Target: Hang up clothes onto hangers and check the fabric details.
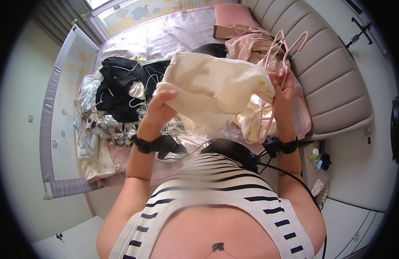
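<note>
A thin cream garment [215,77] is stretched out between my two hands above the bed. My left hand [160,106] grips its lower left edge, thumb on top. With my right hand [283,89] I pinch the garment's right end and also hold a pink plastic clothes hanger [287,55], its hook pointing up and to the right. Part of the hanger hangs below that hand, beside more cream cloth [251,121]. Whether that lower cloth belongs to the same garment, I cannot tell.
Black clothing [118,87] with several hangers lies on a heap of clothes at the left. Mesh bed rails [70,106] border the bed. A padded headboard [335,74] stands at the right, near a pink pillow [233,14]. A black cable [293,176] runs past my right arm.
</note>
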A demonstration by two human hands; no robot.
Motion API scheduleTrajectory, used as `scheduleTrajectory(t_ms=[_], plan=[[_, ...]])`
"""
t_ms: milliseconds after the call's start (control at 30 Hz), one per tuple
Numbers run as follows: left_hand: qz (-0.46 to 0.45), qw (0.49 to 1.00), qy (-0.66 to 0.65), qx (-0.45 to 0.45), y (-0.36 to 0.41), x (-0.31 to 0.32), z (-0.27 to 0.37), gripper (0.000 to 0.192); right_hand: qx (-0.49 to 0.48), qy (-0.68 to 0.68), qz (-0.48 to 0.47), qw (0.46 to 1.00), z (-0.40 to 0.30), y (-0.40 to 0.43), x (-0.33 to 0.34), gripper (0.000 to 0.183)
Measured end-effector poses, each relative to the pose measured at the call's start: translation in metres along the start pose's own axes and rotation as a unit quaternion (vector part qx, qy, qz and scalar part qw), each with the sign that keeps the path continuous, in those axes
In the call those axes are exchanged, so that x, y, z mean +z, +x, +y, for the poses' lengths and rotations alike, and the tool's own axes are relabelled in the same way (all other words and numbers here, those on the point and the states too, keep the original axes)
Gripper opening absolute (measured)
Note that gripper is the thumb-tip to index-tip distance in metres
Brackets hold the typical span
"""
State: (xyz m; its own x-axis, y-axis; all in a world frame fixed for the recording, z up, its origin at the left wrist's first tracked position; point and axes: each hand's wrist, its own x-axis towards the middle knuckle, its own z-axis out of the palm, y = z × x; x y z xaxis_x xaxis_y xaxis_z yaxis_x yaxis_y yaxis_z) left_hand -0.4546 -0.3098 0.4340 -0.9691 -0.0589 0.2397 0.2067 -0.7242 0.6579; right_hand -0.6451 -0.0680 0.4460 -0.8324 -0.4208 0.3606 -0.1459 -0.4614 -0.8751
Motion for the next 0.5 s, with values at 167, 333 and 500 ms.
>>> scheduleTrajectory(t_ms=[167,333,500], plan=[[0.223,0.963,0.094,-0.118,0.013,-0.027,0.026,0.048,0.031,-0.03,-0.046,0.998,-0.012,-0.003,-0.005,0.029],[0.152,0.87,0.372,-0.286,0.024,-0.082,0.057,0.031,0.123,-0.054,-0.195,0.972,-0.014,-0.02,-0.005,0.03],[-0.088,0.256,0.921,-0.28,0.064,-0.088,0.106,0.024,0.138,0.03,-0.141,0.98,-0.006,-0.034,0.004,0.017]])
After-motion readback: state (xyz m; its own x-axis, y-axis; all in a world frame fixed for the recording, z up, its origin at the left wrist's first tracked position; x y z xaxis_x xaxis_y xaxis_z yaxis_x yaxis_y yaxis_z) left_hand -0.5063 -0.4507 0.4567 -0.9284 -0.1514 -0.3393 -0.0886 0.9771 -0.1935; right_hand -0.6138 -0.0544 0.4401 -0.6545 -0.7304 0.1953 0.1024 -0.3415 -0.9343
